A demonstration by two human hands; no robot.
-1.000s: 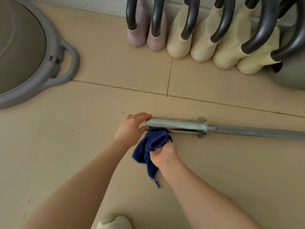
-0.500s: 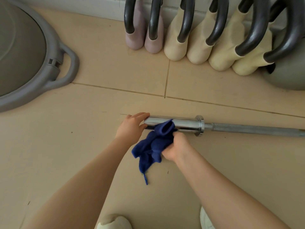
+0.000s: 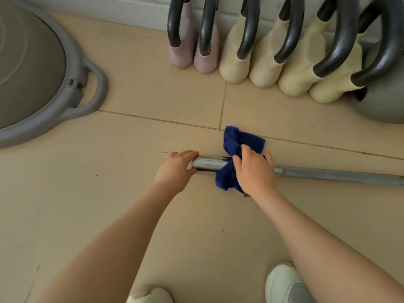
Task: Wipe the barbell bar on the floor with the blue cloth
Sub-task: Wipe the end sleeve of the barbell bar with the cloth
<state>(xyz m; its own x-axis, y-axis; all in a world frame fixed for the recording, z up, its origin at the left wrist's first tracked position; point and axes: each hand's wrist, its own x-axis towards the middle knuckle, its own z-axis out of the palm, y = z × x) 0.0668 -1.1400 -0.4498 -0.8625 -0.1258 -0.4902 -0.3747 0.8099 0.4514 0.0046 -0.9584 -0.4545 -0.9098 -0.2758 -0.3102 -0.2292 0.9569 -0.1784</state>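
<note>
A steel barbell bar (image 3: 328, 174) lies on the beige tile floor, running from the middle of the view to the right edge. Its shiny chrome sleeve (image 3: 207, 164) forms the left end. My left hand (image 3: 177, 169) cups the tip of that sleeve, fingers curled over it. The blue cloth (image 3: 238, 141) is draped over the sleeve, hanging on both sides of it. My right hand (image 3: 254, 169) grips the cloth and presses it down onto the sleeve, hiding the sleeve's collar.
A row of kettlebells (image 3: 262, 51) with dark handles stands against the back wall. A large grey round balance trainer (image 3: 72, 84) with a handle lies at the left. My white shoes (image 3: 288, 283) show at the bottom edge.
My right hand lifted the cloth from below the sleeve, laid it over the top and slid right along the sleeve to the collar. My left hand stayed on the tip.
</note>
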